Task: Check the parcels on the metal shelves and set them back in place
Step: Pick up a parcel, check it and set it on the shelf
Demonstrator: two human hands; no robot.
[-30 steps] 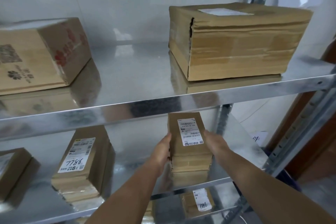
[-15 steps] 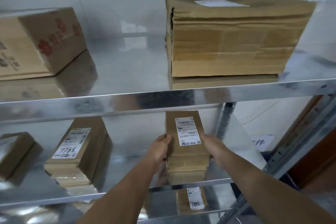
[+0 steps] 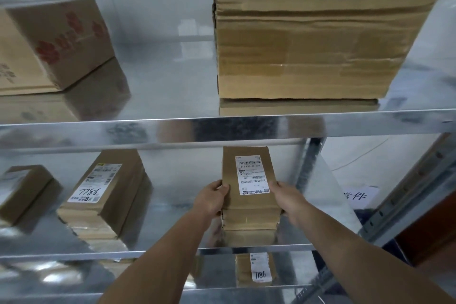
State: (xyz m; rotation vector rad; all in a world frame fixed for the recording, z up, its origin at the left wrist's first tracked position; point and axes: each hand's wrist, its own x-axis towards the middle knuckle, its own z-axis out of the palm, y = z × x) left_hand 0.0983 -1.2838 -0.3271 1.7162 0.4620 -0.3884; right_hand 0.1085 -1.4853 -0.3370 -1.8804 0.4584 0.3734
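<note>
Labelled parcel (image 3: 249,175) perhaps slightly deeper on the middle shelf (image 3: 74,253), left hand (image 3: 209,201) further over its top edge.

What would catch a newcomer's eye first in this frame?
The left hand and right hand grip a small labelled parcel on the middle shelf, right of centre. Above it, a big taped carton fills the right side of the upper shelf; a parcel marked 7786 lies left of the held one.
</note>
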